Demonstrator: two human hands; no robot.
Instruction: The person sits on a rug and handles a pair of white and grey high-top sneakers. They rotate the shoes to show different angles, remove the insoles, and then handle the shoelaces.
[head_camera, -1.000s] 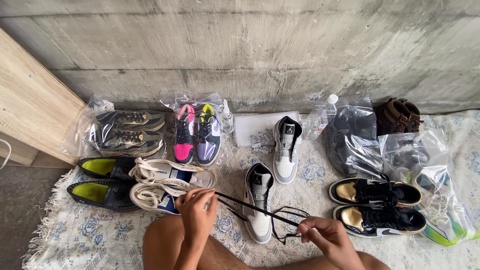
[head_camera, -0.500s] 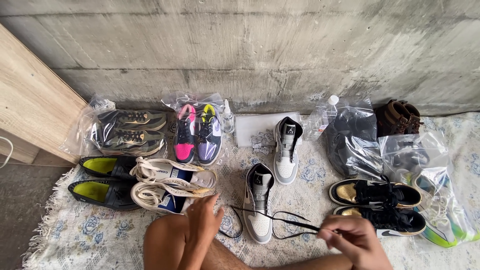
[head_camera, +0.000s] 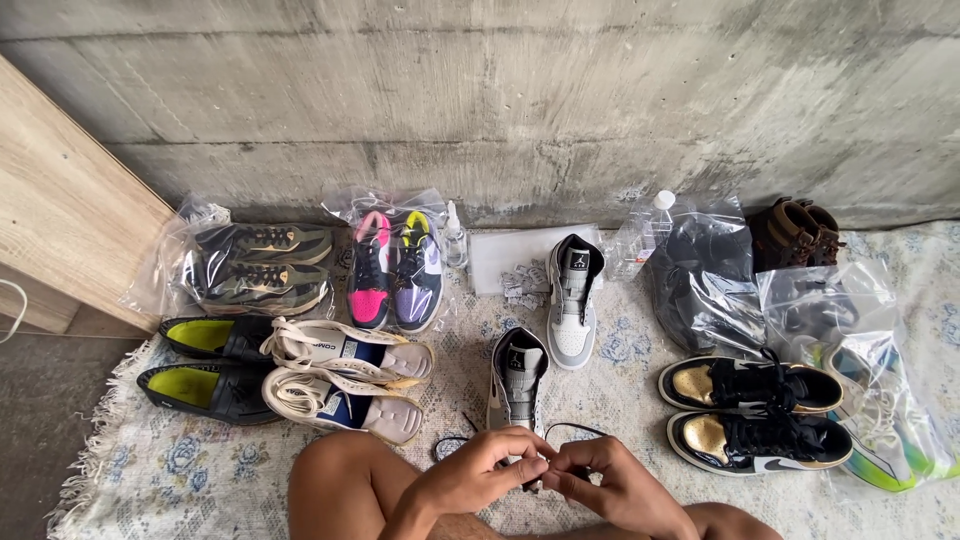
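Note:
My left hand (head_camera: 478, 472) and my right hand (head_camera: 610, 484) meet just in front of a grey and white high-top sneaker (head_camera: 516, 385) that lies on the rug. Both pinch a black shoelace (head_camera: 556, 432), whose loops trail on the rug beside the shoe's toe. My bare knee (head_camera: 345, 480) is under my left forearm. A matching grey and white high-top (head_camera: 573, 300) stands farther back, toward the wall.
On the patterned rug (head_camera: 150, 470) lie black shoes with yellow insoles (head_camera: 205, 362), cream sneakers (head_camera: 345, 375), black and gold sneakers (head_camera: 752, 410), and bagged shoes (head_camera: 262, 265) along the concrete wall (head_camera: 500, 100). A wooden board (head_camera: 60, 220) leans at left.
My hands were apart, stretching the black lace in loops between them. They have come together in front of the near sneaker, and the lace is now gathered between the fingers.

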